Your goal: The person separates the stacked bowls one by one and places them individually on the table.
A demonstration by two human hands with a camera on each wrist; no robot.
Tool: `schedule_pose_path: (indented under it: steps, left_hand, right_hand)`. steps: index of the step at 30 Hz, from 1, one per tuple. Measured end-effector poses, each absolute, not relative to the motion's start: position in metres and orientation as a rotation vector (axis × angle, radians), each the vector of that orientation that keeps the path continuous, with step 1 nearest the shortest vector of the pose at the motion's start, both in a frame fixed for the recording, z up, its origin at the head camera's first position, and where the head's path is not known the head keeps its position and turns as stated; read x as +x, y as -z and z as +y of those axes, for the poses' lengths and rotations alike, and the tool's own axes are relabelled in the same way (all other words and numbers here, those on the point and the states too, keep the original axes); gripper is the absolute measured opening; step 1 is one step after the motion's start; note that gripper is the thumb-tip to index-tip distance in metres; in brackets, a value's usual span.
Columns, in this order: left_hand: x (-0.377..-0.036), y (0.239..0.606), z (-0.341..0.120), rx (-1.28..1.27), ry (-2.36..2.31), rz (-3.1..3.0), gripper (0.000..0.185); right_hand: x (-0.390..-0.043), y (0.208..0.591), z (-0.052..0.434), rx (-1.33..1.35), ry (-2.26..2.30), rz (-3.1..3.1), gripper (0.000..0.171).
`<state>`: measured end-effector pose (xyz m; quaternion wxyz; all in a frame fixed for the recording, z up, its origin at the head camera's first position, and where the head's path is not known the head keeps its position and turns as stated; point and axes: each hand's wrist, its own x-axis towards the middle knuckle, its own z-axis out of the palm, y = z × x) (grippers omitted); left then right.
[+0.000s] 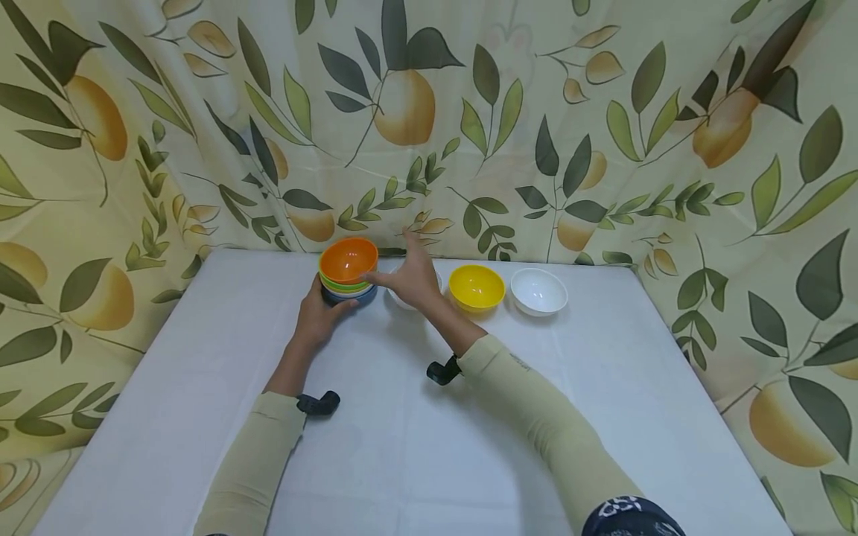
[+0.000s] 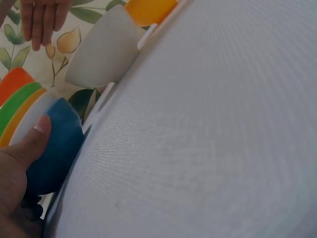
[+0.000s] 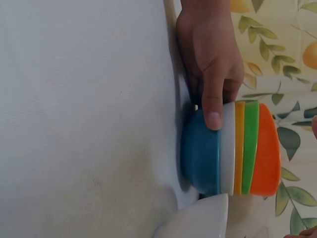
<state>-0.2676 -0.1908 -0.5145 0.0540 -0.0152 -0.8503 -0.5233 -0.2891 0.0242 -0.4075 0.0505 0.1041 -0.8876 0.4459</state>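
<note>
A stack of nested bowls stands at the back left, with an orange bowl (image 1: pixel 348 260) on top. Beneath it come a green bowl (image 3: pixel 250 148), a yellow-orange one (image 3: pixel 239 148), a white one (image 3: pixel 227 148) and a blue bowl (image 3: pixel 200 153) at the bottom. My left hand (image 1: pixel 315 316) grips the stack low down from the left, thumb on the blue bowl's side. Just right of the stack, my right hand (image 1: pixel 410 277) hovers over a white bowl (image 2: pixel 104 49), partly hiding it in the head view. Its fingers are extended, holding nothing.
Right of that white bowl, a yellow bowl (image 1: pixel 477 288) and another white bowl (image 1: pixel 539 292) stand in a row near the table's back edge. The table wears a white cloth (image 1: pixel 402 447). A curtain (image 1: pixel 429 186) with fruit and leaves hangs directly behind.
</note>
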Motion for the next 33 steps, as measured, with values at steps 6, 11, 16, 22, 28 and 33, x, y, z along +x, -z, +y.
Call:
schedule_pose_path:
  steps: [6, 11, 16, 22, 28, 33]
  left_hand:
    - [-0.266, 0.514, -0.19, -0.046, 1.599, -2.591, 0.096]
    - [-0.266, 0.513, -0.189, -0.031, 1.611, -2.599, 0.098]
    - [-0.268, 0.514, -0.191, -0.056, 1.602, -2.589, 0.097]
    - [-0.268, 0.513, -0.193, -0.071, 1.589, -2.591, 0.1]
    - [-0.269, 0.514, -0.193, -0.061, 1.584, -2.602, 0.097]
    - [-0.27, 0.517, -0.194, -0.053, 1.572, -2.602, 0.097]
  right_hand:
    - [-0.291, 0.409, 0.012, 0.333, -1.347, -2.753, 0.119]
    - [-0.292, 0.41, 0.005, 0.354, -1.327, -2.768, 0.12]
    - [-0.293, 0.411, -0.002, 0.39, -1.329, -2.78, 0.118]
    - [-0.297, 0.414, -0.008, 0.38, -1.286, -2.829, 0.118]
    - [-0.303, 0.42, -0.01, 0.39, -1.295, -2.842, 0.115]
    - [-0.309, 0.425, -0.013, 0.474, -1.332, -2.796, 0.101]
